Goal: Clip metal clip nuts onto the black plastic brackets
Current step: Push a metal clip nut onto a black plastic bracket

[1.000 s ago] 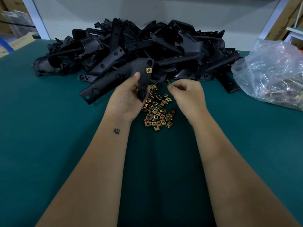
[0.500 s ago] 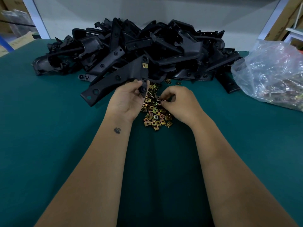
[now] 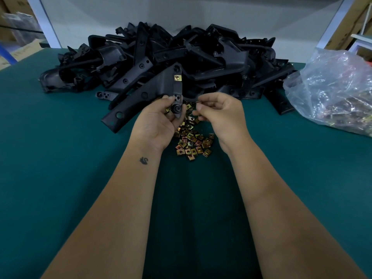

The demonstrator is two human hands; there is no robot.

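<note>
The left hand (image 3: 159, 121) grips the near end of a black plastic bracket (image 3: 149, 91) above the green counter (image 3: 60, 158), one brass-coloured clip nut (image 3: 178, 77) already seated on its upper tab. The right hand (image 3: 219, 113) has its fingers (image 3: 203, 106) pinched together just beside the bracket, on something too small to identify. Loose clip nuts (image 3: 191, 141) lie beneath both hands; no writing is legible.

Legible text: none.
Brackets (image 3: 161, 57): no readable marking.
Clip nuts (image 3: 191, 139): no readable marking.
Plastic bag (image 3: 332, 87): no readable print.
Left wrist (image 3: 144, 160): small dark tattoo, not lettering.
</note>
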